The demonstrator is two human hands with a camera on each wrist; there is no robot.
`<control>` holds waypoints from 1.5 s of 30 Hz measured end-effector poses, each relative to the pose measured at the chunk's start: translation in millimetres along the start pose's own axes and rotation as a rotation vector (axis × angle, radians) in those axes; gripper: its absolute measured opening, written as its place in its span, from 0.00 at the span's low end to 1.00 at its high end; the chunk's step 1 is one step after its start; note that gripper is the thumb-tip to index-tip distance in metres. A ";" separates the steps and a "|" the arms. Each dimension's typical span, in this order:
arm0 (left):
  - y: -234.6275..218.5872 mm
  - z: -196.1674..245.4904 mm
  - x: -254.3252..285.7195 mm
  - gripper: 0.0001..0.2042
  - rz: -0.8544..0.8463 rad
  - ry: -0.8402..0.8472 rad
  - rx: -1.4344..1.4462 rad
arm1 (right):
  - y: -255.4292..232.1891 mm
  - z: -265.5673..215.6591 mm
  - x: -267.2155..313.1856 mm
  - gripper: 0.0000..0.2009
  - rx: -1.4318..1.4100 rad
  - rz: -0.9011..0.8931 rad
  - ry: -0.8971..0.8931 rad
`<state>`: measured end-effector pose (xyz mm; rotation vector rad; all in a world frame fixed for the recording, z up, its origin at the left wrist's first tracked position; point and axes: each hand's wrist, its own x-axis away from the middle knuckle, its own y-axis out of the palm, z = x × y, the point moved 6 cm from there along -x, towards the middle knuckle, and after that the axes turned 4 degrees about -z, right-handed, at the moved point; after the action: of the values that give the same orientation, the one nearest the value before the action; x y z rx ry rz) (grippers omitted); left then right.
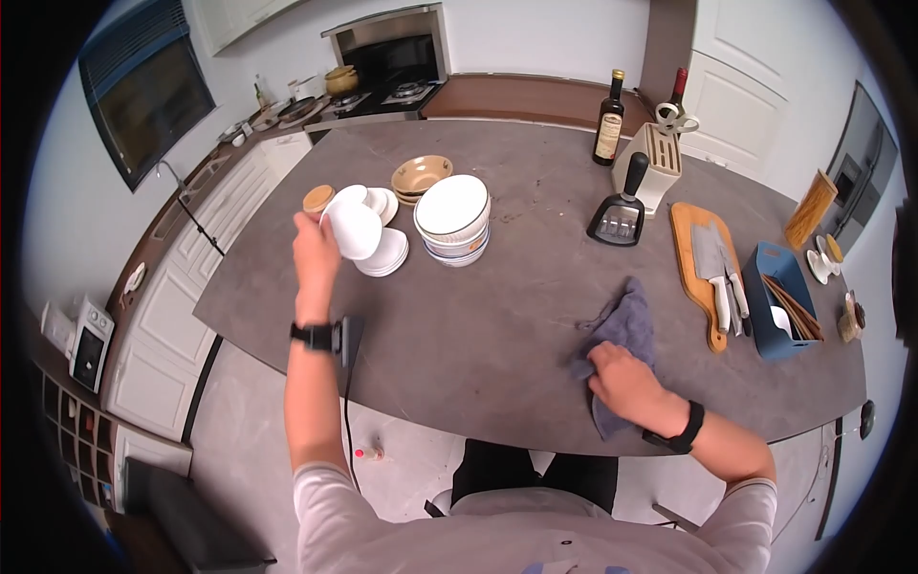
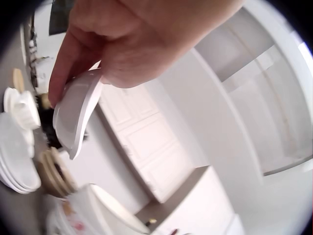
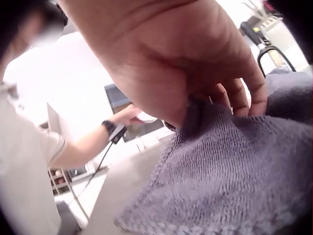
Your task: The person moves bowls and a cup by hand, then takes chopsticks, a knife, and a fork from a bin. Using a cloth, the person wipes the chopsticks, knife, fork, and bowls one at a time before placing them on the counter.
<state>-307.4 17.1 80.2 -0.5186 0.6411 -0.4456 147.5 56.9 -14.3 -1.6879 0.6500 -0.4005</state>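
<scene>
In the head view, my left hand (image 1: 316,256) pinches a small white dish (image 1: 352,230) by its edge. The left wrist view shows that dish (image 2: 78,110) tilted, with fingers on one face and the base of the thumb at the other. Just beyond it lie a stack of small white plates (image 1: 384,256) and more white dishes (image 1: 381,203). Brown bowls (image 1: 421,176) and a stack of white bowls (image 1: 452,210) stand to their right. My right hand (image 1: 628,385) grips a bunched grey-purple towel (image 1: 626,320) near the table's front edge; its cloth (image 3: 225,166) fills the lower right wrist view.
On the right are a cutting board (image 1: 685,225) with knives (image 1: 712,258) and a blue bin (image 1: 771,346) holding wooden utensils. Behind the towel stand a black-handled tool (image 1: 620,220), a knife block (image 1: 643,158) and a dark bottle (image 1: 609,120). A round wooden piece (image 1: 318,197) sits beside the dishes.
</scene>
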 end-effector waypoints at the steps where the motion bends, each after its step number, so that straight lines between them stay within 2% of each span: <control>1: -16.1 21.2 17.6 0.08 -0.095 -0.067 0.146 | -4.6 9.8 -1.2 0.13 -0.242 0.086 0.002; 3: -28.3 46.1 44.8 0.06 -0.239 0.051 0.348 | -25.4 40.0 -5.7 0.13 -0.683 -0.121 0.428; 4: -18.9 54.5 58.5 0.06 -0.400 0.101 0.452 | -35.4 55.5 -4.3 0.13 -1.015 0.012 0.596; 5: -9.5 65.0 72.9 0.05 -0.554 0.145 0.558 | -36.7 81.8 -7.6 0.14 -1.220 0.088 0.632; 6: -0.1 85.9 91.0 0.05 -0.711 0.167 0.513 | -52.6 81.0 -15.5 0.17 -1.571 0.087 0.547; 8: 34.9 112.2 123.5 0.05 -1.005 0.191 0.525 | -91.3 68.1 -25.0 0.20 -1.868 0.051 0.430; 9: 62.0 114.6 136.0 0.06 -1.145 0.191 0.591 | -102.3 68.7 -29.6 0.20 -1.862 0.055 0.429; 11: 97.6 124.8 151.8 0.09 -1.253 0.012 0.584 | -126.6 73.6 -37.5 0.21 -1.890 0.156 0.364; 12: 111.8 130.6 151.7 0.09 -1.258 0.025 0.589 | -136.3 81.5 -42.8 0.21 -1.884 0.171 0.363; 14: 137.9 142.6 153.0 0.12 -1.337 -0.035 0.618 | -155.0 89.8 -53.8 0.20 -1.853 0.048 0.217; 17: 151.8 172.4 144.9 0.13 -1.335 0.027 0.605 | -190.3 50.2 -64.9 0.18 -1.705 0.013 0.169; 19: 156.6 189.7 147.4 0.15 -1.359 0.026 0.630 | -179.0 27.0 -74.8 0.15 -1.536 -0.043 0.200; 20: 156.7 202.1 151.9 0.17 -1.408 0.097 0.666 | -185.2 -13.6 -66.1 0.15 -1.000 -0.071 0.237; 21: 158.4 214.1 157.3 0.19 -1.460 0.170 0.700 | -172.2 -35.8 -71.8 0.17 -0.505 -0.201 -0.012; 22: 191.7 198.0 149.9 0.21 -1.231 0.095 0.866 | -155.3 -58.5 -62.1 0.18 -0.519 -0.331 -0.166; 23: 205.2 205.0 152.9 0.17 -1.430 0.190 0.924 | -144.6 -58.9 -53.3 0.18 -0.295 -0.054 -0.384; 25: 177.8 216.0 151.8 0.13 -1.393 0.101 0.705 | -156.7 -37.9 -48.1 0.21 -0.397 0.244 -0.305; 27: 182.2 215.9 149.8 0.12 -1.379 0.073 0.738 | -155.0 23.0 -48.9 0.24 -0.505 0.566 0.009; 28: 185.3 215.3 149.7 0.11 -1.364 0.038 0.764 | -147.7 41.2 -49.9 0.28 -0.446 0.600 0.140; 29: 187.5 216.7 150.8 0.11 -1.370 0.041 0.763 | -138.0 50.7 -54.3 0.28 -0.445 0.604 0.146; 31: 191.3 223.2 151.2 0.10 -1.364 0.091 0.777 | -106.0 72.2 -70.0 0.32 -0.601 0.369 0.229; 32: 202.5 221.5 151.9 0.10 -1.362 0.096 0.783 | -99.2 76.1 -75.5 0.32 -0.666 0.378 0.211; 34: 210.6 230.5 152.2 0.09 -1.141 0.610 0.641 | -94.6 74.7 -82.1 0.29 -0.664 0.316 0.178; 35: 211.4 231.0 153.5 0.09 -1.132 0.615 0.646 | -90.8 73.5 -86.6 0.26 -0.671 0.260 0.150; 37: 179.7 246.6 155.5 0.08 -0.912 0.829 0.438 | -84.9 72.3 -92.6 0.22 -0.608 0.291 0.113; 39: 169.2 249.8 150.6 0.07 -0.934 0.814 0.459 | -81.2 69.4 -96.2 0.21 -0.722 0.272 0.164; 41: 162.4 249.2 144.9 0.06 -0.886 0.824 0.434 | -86.0 61.7 -95.7 0.21 -0.740 0.293 0.232; 43: 149.5 253.9 144.4 0.05 -0.834 0.825 0.416 | -93.8 56.5 -94.4 0.25 -0.722 0.430 0.243; 44: 142.7 255.3 143.3 0.04 -0.780 0.823 0.402 | -96.3 52.3 -94.5 0.25 -0.731 0.430 0.246; 45: 139.7 255.7 143.7 0.04 -0.790 0.822 0.396 | -108.4 44.7 -90.8 0.27 -0.642 0.548 0.172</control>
<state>-4.1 129.3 110.4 -0.1670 1.0889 -1.5468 124.5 160.7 89.0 -1.9761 1.4362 0.0764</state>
